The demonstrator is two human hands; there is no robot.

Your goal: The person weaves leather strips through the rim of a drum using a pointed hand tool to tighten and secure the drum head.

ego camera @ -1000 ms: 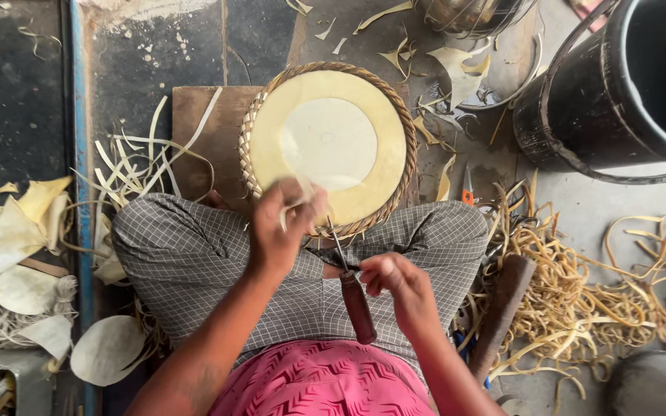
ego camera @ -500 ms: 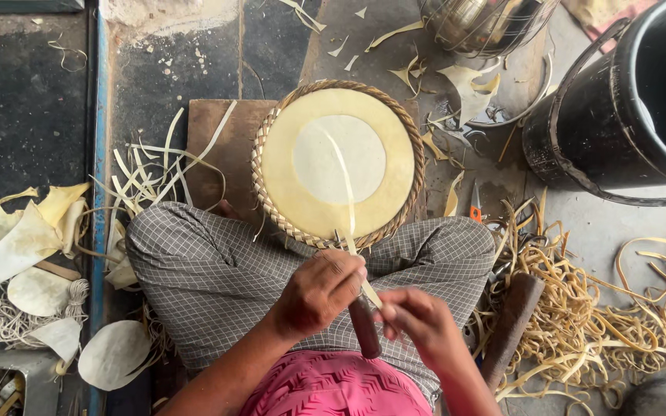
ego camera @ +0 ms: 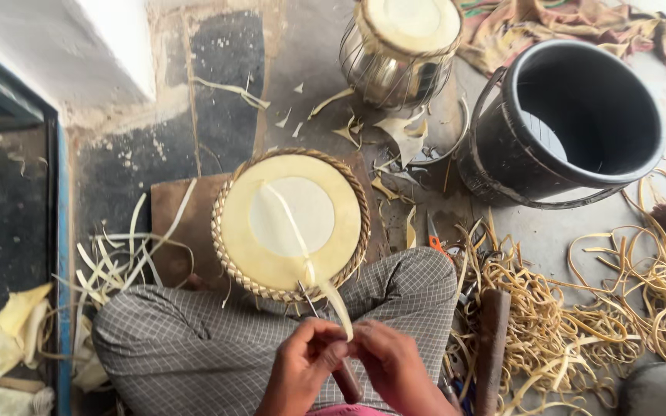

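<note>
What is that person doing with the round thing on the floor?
A person sits cross-legged on the floor in checked grey cloth. Both hands meet over the lap: the left hand and right hand pinch a pale thin strip and hold a brown-handled pointed tool. The strip runs across a round drum with a cream skin and braided rim. Tan loose strips lie to the right, near a black bucket.

Matt, pale hide stretched smooth over the drum head [ego camera: 290, 223] with a rough plaited rim, shiny metal on the second drum's shell [ego camera: 395, 65], glossy black plastic on the bucket [ego camera: 572, 115], soft checked cloth [ego camera: 194, 347] across the knees, dull brown wood in the tool handle [ego camera: 346, 379].
</note>
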